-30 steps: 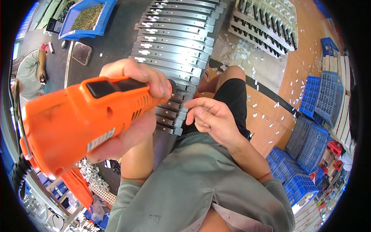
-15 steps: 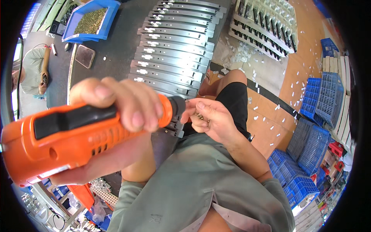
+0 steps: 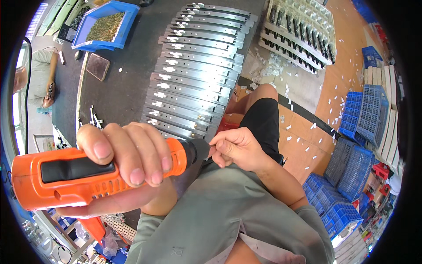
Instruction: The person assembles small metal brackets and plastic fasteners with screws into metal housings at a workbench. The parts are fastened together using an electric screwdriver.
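My left hand (image 3: 127, 152) is wrapped round an orange and black cordless screwdriver (image 3: 66, 176), its dark nose pointing right. At that nose, my right hand (image 3: 237, 149) is closed, with thumb and forefinger pinched by the tip. Small brass-coloured screws showed in that hand a moment earlier; its curled fingers now hide them. Beyond both hands lies a long row of metal drawer slides (image 3: 193, 75), side by side, with small white plastic pieces near their left ends. The nearest slides are partly hidden by the screwdriver and my left hand.
A blue bin (image 3: 121, 42) of small brass-coloured screws stands far left, near a phone (image 3: 97, 67). Another person (image 3: 39, 79) sits at the left. At far right is a white rack (image 3: 263, 42) of black parts; blue crates (image 3: 373, 114) line the right, with white scraps on the floor.
The screwdriver and both hands have moved slightly lower in view, uncovering more of the near slides. My right fingers have curled further, and the screws in them no longer show.
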`<state>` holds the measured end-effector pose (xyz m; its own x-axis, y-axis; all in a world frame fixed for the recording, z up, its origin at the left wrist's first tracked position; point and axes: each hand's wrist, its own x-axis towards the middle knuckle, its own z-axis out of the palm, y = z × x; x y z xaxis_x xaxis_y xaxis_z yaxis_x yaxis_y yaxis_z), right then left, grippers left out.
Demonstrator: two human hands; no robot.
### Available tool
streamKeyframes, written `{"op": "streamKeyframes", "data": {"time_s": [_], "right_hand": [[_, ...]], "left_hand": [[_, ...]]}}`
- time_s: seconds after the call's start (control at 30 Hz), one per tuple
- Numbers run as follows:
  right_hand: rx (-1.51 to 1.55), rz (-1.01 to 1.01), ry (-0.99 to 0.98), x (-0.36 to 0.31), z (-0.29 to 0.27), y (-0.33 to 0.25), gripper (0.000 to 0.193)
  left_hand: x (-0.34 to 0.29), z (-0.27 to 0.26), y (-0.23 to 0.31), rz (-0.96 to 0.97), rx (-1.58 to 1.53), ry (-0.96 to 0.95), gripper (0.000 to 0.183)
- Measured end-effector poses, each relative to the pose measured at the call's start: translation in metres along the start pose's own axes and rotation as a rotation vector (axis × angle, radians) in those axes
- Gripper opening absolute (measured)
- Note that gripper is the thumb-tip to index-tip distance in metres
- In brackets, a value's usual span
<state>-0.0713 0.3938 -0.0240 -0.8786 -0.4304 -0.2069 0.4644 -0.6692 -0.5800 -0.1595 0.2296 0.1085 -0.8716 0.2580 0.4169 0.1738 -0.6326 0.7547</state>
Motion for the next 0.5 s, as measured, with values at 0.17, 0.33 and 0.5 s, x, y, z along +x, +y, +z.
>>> {"op": "streamKeyframes", "data": {"time_s": [0.17,0.33,0.5], "right_hand": [[-0.208,-0.095,0.006,0.000,0.008,0.001,0.029],[0.166,0.205,0.279,0.005,-0.009,-0.012,0.034],[0.318,0.054,0.255,-0.004,-0.024,-0.015,0.039]], "left_hand": [[0.000,-0.005,-0.002,-0.040,-0.046,0.005,0.079],[0.008,-0.019,-0.027,0.070,0.125,-0.127,0.097],[0.007,-0.043,-0.050,0.088,0.110,-0.242,0.113]]}}
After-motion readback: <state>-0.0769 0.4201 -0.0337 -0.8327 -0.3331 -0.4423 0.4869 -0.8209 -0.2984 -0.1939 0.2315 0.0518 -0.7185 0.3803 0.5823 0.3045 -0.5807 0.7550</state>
